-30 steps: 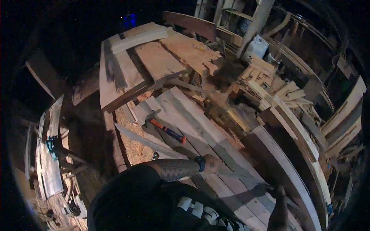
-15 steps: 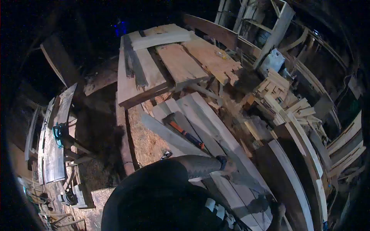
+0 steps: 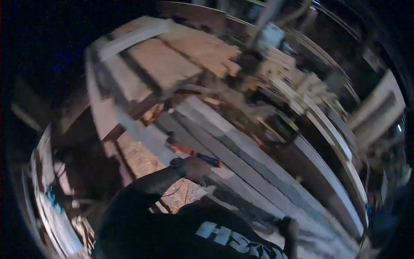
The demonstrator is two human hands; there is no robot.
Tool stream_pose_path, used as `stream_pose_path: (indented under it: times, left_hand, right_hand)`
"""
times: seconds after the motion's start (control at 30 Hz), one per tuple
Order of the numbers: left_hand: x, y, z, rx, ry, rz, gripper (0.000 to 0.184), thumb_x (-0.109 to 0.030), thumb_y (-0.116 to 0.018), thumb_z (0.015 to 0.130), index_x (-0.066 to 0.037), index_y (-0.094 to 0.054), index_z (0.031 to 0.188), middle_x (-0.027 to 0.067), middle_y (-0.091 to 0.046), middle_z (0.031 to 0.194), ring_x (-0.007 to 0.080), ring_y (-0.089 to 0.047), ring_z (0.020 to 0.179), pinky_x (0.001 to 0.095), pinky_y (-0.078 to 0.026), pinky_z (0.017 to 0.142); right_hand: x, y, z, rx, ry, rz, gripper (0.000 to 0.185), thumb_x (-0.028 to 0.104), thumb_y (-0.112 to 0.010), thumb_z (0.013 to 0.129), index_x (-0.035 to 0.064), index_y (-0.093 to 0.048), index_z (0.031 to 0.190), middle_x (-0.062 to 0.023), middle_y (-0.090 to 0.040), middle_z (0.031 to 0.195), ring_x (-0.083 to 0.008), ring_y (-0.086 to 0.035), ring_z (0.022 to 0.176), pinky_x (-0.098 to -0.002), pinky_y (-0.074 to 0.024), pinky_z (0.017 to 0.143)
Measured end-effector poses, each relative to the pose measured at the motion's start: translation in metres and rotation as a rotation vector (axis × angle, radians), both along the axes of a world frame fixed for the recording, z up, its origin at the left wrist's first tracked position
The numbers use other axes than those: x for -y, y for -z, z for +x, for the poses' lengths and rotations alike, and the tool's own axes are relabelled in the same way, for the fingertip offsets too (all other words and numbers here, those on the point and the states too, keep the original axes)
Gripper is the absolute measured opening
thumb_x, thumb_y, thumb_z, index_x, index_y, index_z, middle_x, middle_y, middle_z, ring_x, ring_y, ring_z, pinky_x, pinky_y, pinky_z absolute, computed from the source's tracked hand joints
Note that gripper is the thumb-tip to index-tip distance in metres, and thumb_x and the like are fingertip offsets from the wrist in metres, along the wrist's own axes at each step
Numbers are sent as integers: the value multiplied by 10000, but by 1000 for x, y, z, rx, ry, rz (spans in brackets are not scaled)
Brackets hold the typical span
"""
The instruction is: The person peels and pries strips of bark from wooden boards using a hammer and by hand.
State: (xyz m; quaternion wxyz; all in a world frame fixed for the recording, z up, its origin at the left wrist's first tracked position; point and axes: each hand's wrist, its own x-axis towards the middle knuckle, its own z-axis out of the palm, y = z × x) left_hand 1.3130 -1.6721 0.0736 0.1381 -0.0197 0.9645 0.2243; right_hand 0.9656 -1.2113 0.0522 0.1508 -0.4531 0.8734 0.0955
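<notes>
My left hand [image 3: 197, 169], with a dark watch on the wrist, lies at a long grey board [image 3: 146, 136]; its fingers are smeared by motion. The board slants from the upper left down under this hand. Just beyond the hand a hammer [image 3: 196, 156] with an orange and dark blue handle lies on long boards [image 3: 228, 149]. Lower right, my right hand [image 3: 290, 226] is at the near part of the boards, beside a dark patch. Its fingers are too dark to make out.
Thick timber slabs [image 3: 161, 60] lie beyond, with a pale plank [image 3: 131, 39] across them. Cut wood pieces [image 3: 278, 64] are piled at the upper right, near a whitish bag [image 3: 271, 36]. A curved board [image 3: 330, 179] stands to the right. Sawdust [image 3: 138, 157] shows between the boards.
The view has swung and blurred. My left hand has moved back left, closer to the hammer's handle. The grey board now reaches farther up-left, up to the slabs' corner.
</notes>
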Motion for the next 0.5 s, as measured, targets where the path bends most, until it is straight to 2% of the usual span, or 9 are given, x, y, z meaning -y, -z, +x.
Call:
stream_pose_path:
  times: [0.03,0.07,0.1,0.13,0.17,0.2,0.33,0.43,0.5]
  left_hand:
    - [6,-4,-5,-20,10,19,611,-594,-764,813,-126,-700,1201,160,-714,1089,365,-699,1002,485,-555,837]
    - [12,-11,-11,-38,8,33,611,-592,-789,785,-113,-715,1158,166,-717,1037,368,-703,988,497,-550,831]
    - [17,-24,-17,-106,4,50,604,-605,-779,790,-114,-714,1137,159,-710,1013,367,-701,972,493,-551,823]
    - [23,-39,-21,-172,-13,67,599,-618,-768,795,-115,-714,1117,152,-704,990,367,-699,956,488,-551,814]
    - [29,-51,-24,-235,-41,88,596,-631,-757,800,-116,-714,1096,145,-697,966,366,-697,939,483,-551,805]
    - [35,-58,-27,-334,-23,12,603,-655,-752,796,-132,-722,1096,125,-714,973,349,-706,905,465,-555,785]
    - [63,-134,-22,-561,65,-284,543,-673,-746,783,-197,-732,1043,61,-711,923,268,-706,750,399,-544,657]
    - [82,-169,-24,-669,50,-392,476,-636,-748,790,-219,-726,1020,58,-678,878,270,-689,714,405,-531,613]
    - [99,-146,-41,-819,58,-397,429,-608,-741,804,-224,-714,994,60,-668,852,289,-686,711,430,-527,603]
  right_hand:
    - [-3,-10,-7,-96,-41,-147,556,567,-755,833,55,-643,647,-223,-624,648,-430,-649,622,-531,-464,548]
    - [-2,-20,-13,-199,28,-273,592,600,-809,764,52,-632,629,-211,-622,621,-420,-614,556,-528,-453,524]
    - [40,-97,8,-22,326,-55,472,468,-828,772,20,-697,845,-219,-699,896,-455,-653,895,-541,-521,822]
    - [35,-110,16,-168,241,-481,436,361,-874,728,38,-667,936,-187,-656,957,-429,-591,1005,-528,-470,918]
    - [39,-121,16,-233,279,-592,438,326,-872,737,61,-642,999,-170,-623,968,-408,-565,1039,-508,-444,940]
    - [39,-128,8,-382,103,-682,383,303,-865,754,72,-635,955,-151,-619,941,-391,-579,1001,-499,-434,939]
    - [34,-170,21,-311,101,-664,350,274,-863,765,80,-617,921,-114,-604,884,-372,-584,942,-491,-429,934]
    - [-15,-138,16,-365,250,-688,543,248,-890,749,76,-676,1217,-157,-675,1284,-418,-530,1328,-534,-350,1170]
    - [-28,-152,30,-386,328,-698,512,130,-860,763,75,-655,1229,-183,-643,1297,-404,-493,1357,-532,-371,1145]
